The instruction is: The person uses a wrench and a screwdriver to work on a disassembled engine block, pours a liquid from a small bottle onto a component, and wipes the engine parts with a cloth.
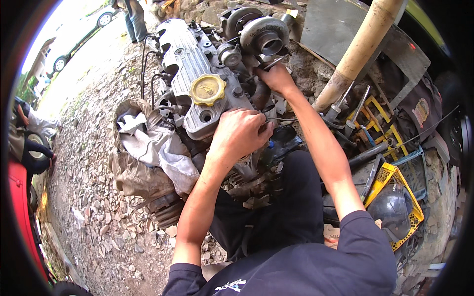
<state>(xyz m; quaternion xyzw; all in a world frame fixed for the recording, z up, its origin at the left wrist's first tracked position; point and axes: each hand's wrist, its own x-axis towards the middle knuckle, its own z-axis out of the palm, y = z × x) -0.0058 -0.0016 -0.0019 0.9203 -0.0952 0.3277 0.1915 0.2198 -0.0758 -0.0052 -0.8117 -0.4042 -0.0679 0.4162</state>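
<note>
An engine with a ribbed silver valve cover (177,48) stands on the ground in front of me. A yellow oil filler cap (208,90) sits on the cover, with a round dark hole (206,116) nearer to me. My left hand (240,130) rests at the cover's near right corner, fingers curled; whatever they may hold is hidden. On the engine's right side, just below the turbocharger (265,37), my right hand (276,78) is closed on a slim metal tool (273,63). The tool's working end and exact kind cannot be made out.
A rag (143,140) and brown cloth lie against the engine's left side. To the right are a bamboo post (356,54), metal rods, and a yellow crate (417,209) holding a dark rounded object. Gravel (94,197) covers the ground leftward. Another person (132,19) stands far off.
</note>
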